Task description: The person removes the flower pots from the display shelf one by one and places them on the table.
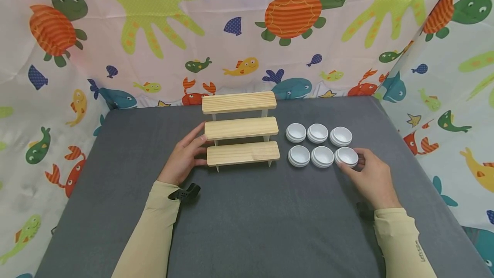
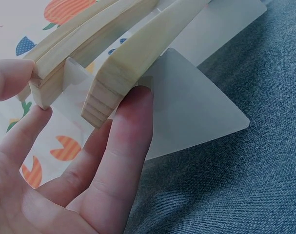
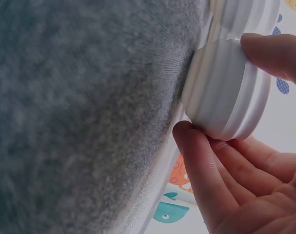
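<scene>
A three-tier wooden display stand (image 1: 241, 128) with pale plank shelves stands mid-table. Its frosted, see-through supports (image 2: 191, 107) show in the left wrist view. At the stand's left end, my left hand (image 1: 179, 160) grips the middle plank, with the thumb (image 2: 13, 78) on top and a finger beneath. Another finger touches the lowest plank (image 2: 113, 83). My right hand (image 1: 372, 175) holds a small white round bowl (image 1: 346, 157) with ridged sides, the front right one of a group. Its thumb and fingers lie on opposite sides of the bowl (image 3: 221, 90), which appears to sit on the table.
Several matching white bowls (image 1: 317, 133) stand close together in two rows, right of the stand. Grey cloth (image 1: 270, 222) covers the table. A curtain with printed sea animals (image 1: 154, 72) hangs behind and along both sides.
</scene>
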### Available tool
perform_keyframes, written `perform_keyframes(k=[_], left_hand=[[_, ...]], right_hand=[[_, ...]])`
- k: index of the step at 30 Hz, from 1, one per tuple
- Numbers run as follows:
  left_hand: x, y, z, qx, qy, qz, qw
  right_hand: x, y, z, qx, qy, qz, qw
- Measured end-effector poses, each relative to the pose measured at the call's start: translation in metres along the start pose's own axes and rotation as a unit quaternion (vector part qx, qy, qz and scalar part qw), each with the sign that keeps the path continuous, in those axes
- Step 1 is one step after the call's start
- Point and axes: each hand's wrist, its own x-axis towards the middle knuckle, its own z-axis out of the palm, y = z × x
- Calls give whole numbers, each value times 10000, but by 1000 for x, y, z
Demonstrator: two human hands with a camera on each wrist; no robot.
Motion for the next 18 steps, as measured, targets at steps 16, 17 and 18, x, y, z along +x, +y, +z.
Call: perform_keyframes(k=[16, 17, 18], left_hand=[[0, 0, -1, 137, -53, -207, 9997], [1, 1, -3, 233, -83, -230, 9994], [0, 2, -4, 329, -77, -255, 9991]], right_hand=[[2, -1, 0, -5, -155, 41, 9999], [2, -1, 0, -5, -172, 35, 9998], [2, -1, 0, -8, -183, 14, 9998]])
